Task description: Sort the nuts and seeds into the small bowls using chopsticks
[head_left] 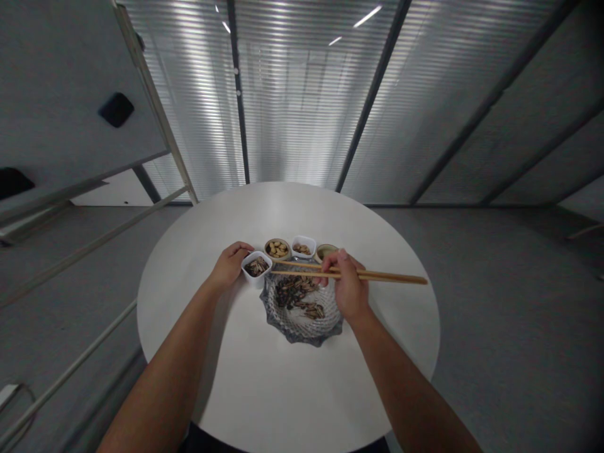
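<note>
Well, the person's left hand [229, 265] is at the left side of a small white square bowl [250, 275] and seems to grip its rim. This bowl contains dark seeds [257, 267]. The right hand [346, 284] is closed around a pair of wooden chopsticks [377, 274], which lie almost level, and their tips reach just beside the same bowl. I cannot tell if the tips pinch anything. Below the chopsticks is a patterned ceramic plate [302, 325], and on it lie dark seed shells [295, 294]. Behind the hands stand a round bowl of peanuts [277, 248], a white square bowl of peanuts [302, 246] and a round bowl with pale contents [326, 252]. Everything stands on a round white table [283, 207].
</note>
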A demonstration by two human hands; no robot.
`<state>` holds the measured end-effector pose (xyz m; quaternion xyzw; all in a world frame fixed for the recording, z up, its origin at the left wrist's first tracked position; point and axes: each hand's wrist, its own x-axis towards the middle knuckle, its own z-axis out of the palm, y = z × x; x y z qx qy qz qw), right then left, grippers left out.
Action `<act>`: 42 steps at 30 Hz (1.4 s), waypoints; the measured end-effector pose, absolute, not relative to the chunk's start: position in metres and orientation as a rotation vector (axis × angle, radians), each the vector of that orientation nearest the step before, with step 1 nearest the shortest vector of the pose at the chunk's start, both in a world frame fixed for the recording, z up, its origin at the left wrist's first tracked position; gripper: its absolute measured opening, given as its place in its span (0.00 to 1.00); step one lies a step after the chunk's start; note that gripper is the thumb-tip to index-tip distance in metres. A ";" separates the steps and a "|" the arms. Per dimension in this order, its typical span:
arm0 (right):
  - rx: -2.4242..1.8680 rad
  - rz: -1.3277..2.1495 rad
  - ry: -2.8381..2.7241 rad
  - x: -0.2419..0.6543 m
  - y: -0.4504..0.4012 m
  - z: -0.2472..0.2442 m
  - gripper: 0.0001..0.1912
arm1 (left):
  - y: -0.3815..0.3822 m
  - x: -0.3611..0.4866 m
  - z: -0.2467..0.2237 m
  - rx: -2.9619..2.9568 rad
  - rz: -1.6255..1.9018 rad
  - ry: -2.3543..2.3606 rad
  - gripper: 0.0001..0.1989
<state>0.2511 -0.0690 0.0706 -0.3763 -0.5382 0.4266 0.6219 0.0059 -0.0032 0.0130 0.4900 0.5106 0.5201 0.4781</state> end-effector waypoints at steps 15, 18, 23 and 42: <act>-1.005 0.956 -1.486 0.285 -0.059 0.061 0.23 | -0.003 0.005 0.013 1.196 1.275 1.255 0.10; -1.028 0.949 -1.580 0.283 -0.059 0.056 0.25 | -0.002 0.004 0.012 1.209 1.271 1.258 0.10; -1.034 0.965 -1.621 0.280 -0.059 0.055 0.26 | -0.003 0.004 0.013 1.200 1.263 1.268 0.10; -0.972 0.940 -1.223 0.261 -0.061 0.067 0.29 | -0.006 0.006 0.018 1.201 1.275 1.267 0.10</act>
